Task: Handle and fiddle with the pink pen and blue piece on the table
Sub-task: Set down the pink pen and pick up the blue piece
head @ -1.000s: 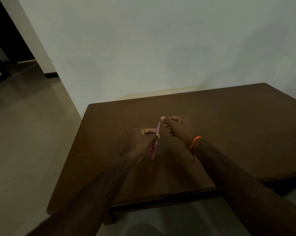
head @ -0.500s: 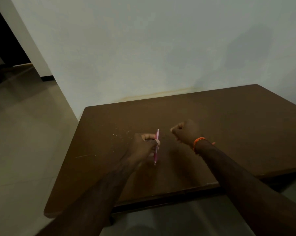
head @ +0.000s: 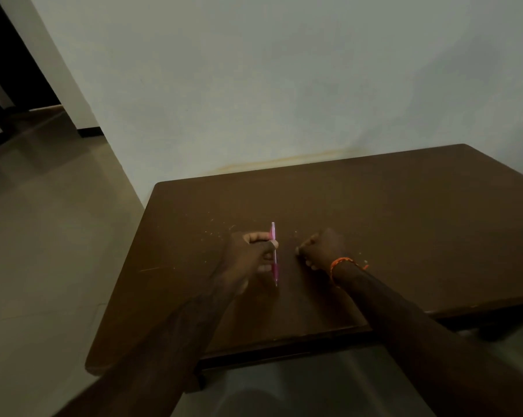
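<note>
Gripping the slim pink plastic pen [head: 274, 254] near its middle, the left hand [head: 248, 254] holds it nearly upright over the dark brown wooden table [head: 404, 221]. Just beside it, apart, the right hand [head: 322, 248] is fisted — contents hidden — an orange thread bracelet [head: 340, 263] at its wrist.

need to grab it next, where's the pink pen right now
In the head view the pink pen is held near upright in the left hand, above the brown table, just left of the closed right hand.
</note>
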